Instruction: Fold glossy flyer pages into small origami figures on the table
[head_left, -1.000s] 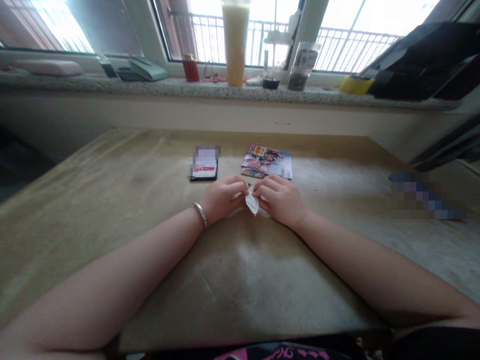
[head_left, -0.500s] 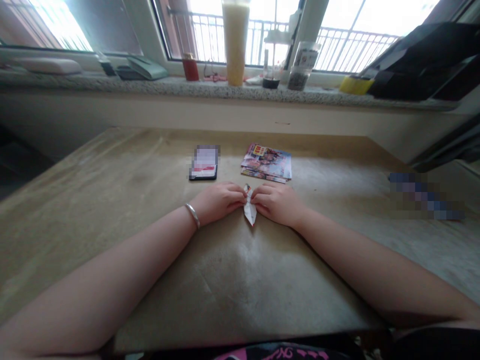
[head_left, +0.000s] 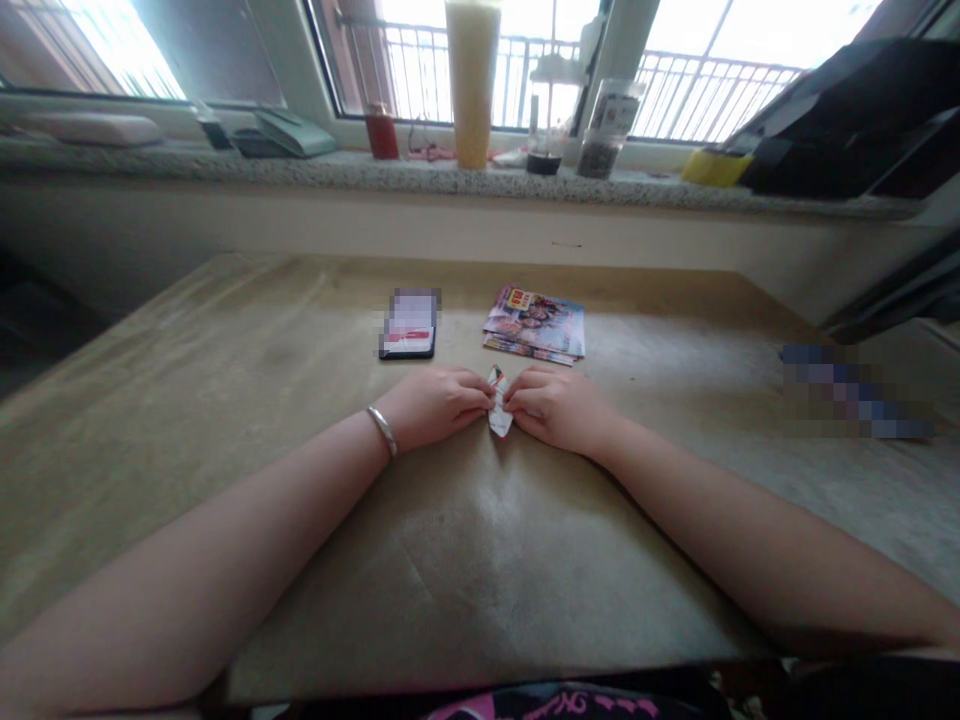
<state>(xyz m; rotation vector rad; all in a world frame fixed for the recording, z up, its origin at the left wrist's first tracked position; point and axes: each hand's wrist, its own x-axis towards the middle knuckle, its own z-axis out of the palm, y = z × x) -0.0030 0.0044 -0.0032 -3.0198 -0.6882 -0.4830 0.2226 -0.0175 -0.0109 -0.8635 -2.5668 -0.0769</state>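
A small folded piece of white paper with red print (head_left: 499, 410) stands on the tan tabletop (head_left: 480, 560) between my two hands. My left hand (head_left: 435, 405), with a silver bangle on the wrist, pinches the paper from the left with closed fingers. From the right, my right hand (head_left: 559, 408) pinches the same paper, fingers curled. Both forearms rest on the table.
A dark phone (head_left: 408, 326) and a stack of colourful printed sheets (head_left: 535, 324) lie just beyond my hands. A blurred object (head_left: 855, 390) lies at the right. The stone windowsill (head_left: 300, 172) carries a tall yellowish container (head_left: 471, 85), a red jar (head_left: 382, 135), other jars and a black bag (head_left: 847, 125).
My hands drew closer around the folded paper and pressed it narrower and shorter; it now stands more upright between the fingertips. The view shifted slightly.
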